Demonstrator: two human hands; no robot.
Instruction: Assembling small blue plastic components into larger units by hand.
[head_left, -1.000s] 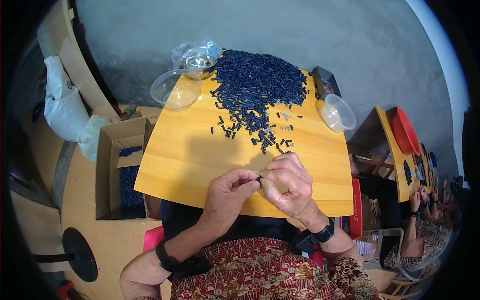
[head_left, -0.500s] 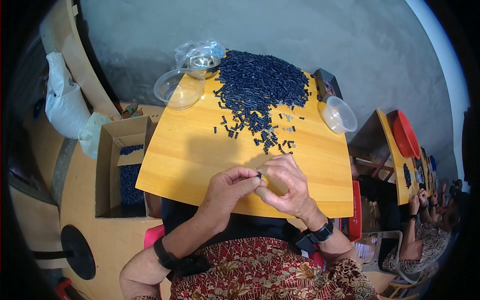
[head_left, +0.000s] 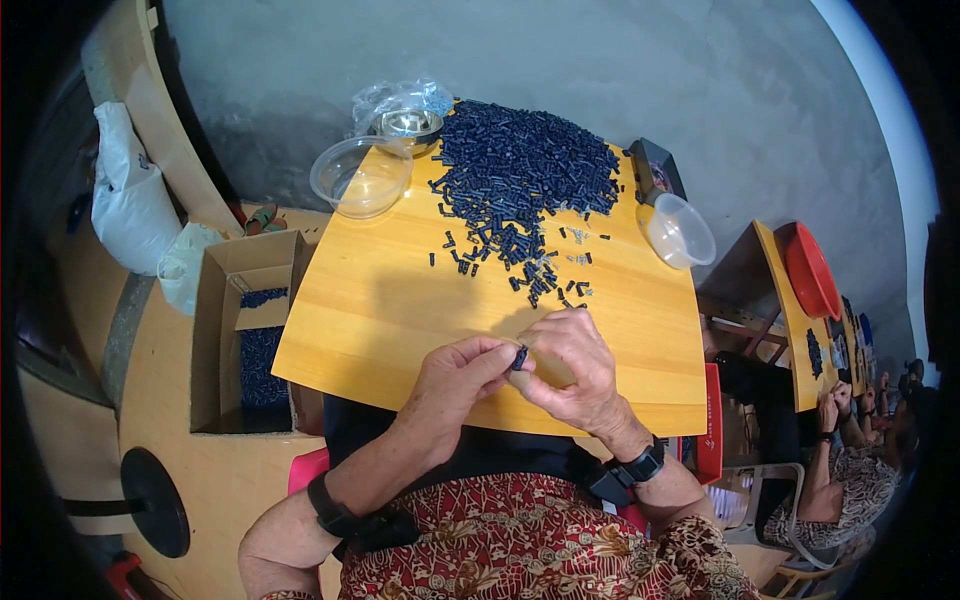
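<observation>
Over the near part of the yellow wooden table (head_left: 340,320), my two hands meet fingertip to fingertip. Pinched between thumb and finger of my left hand (head_left: 450,385) is a small dark blue plastic piece (head_left: 519,358), short and tube-like. My right hand (head_left: 575,370) is closed too, its thumb and fingertips against the other side of the same piece. Beyond them lies a large heap of similar dark blue pieces (head_left: 525,160), thinning into loose ones toward me. A few small clear pieces (head_left: 577,237) are scattered at the heap's right edge.
A clear plastic bowl (head_left: 345,200) and a metal bowl (head_left: 425,128) stand at the far left; a translucent tub (head_left: 682,232) and black box (head_left: 655,170) sit at the right edge. On the floor, left, a cardboard box (head_left: 220,350) holds dark pieces. Another person (head_left: 830,490) works at right.
The small dark blue piece shows more between my fingertips now, tilted upright. My hands have otherwise stayed in nearly the same place.
</observation>
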